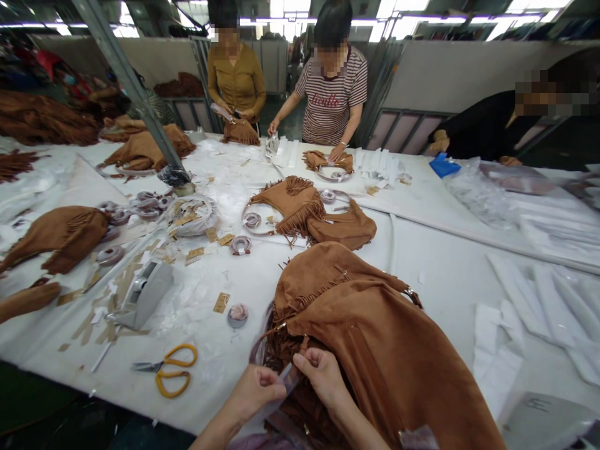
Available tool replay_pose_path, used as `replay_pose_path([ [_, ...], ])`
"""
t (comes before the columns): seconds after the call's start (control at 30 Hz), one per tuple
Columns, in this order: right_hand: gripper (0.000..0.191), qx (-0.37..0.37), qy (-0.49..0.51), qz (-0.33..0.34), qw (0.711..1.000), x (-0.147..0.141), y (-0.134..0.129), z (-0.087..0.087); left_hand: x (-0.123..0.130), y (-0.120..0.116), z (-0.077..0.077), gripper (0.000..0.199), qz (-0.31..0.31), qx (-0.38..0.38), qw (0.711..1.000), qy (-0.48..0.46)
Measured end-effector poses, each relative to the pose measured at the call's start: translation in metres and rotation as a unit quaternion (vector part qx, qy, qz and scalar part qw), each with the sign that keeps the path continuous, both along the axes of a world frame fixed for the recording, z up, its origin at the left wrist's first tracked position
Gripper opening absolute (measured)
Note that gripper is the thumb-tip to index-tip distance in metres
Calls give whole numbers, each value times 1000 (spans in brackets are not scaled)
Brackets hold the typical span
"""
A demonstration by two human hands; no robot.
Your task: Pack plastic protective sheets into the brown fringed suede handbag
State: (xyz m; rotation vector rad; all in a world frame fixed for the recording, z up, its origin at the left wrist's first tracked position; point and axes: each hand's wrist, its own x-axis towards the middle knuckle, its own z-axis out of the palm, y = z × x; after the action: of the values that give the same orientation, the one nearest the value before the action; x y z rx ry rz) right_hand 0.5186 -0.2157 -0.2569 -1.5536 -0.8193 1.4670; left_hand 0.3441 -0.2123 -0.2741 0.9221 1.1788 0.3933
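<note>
Bare left hand (255,390) and right hand (323,375) sit closest on my feed, low in the middle. My left hand's grip pinches a clear strip (284,375) between thumb and forefinger; my right hand's grip is pressed together on what looks like a short brown strap end (304,343), just beside the strip. Both work at the near side of the large brown bag (403,350), which lies over the worktop (445,250) and spreads off to my right. For good work here, I judge the strip should run flat and only lightly taut, with the right fingertips steadying the strap end so it can't twist. Loose fringe (276,350) hangs close by; I'd comb it aside so none gets trapped. To the left lie yellow-handled scissors (164,362), with a tape roll (238,315) and grey tape dispenser (152,290) beyond them. Farther off, a co-worker in a striped top (335,103) handles a smaller brown bag (344,164).
</note>
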Motion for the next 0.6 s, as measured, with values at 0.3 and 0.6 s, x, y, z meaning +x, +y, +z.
replay_pose_path([
  [0.3, 38, 1, 8, -42, 999, -8, -5, -1, 22, -8, -9, 47, 70, -26, 993, -93],
  [0.6, 35, -100, 170, -42, 979, 0, -2, 10, 19, 8, 18, 46, 13, 43, 995, -84],
])
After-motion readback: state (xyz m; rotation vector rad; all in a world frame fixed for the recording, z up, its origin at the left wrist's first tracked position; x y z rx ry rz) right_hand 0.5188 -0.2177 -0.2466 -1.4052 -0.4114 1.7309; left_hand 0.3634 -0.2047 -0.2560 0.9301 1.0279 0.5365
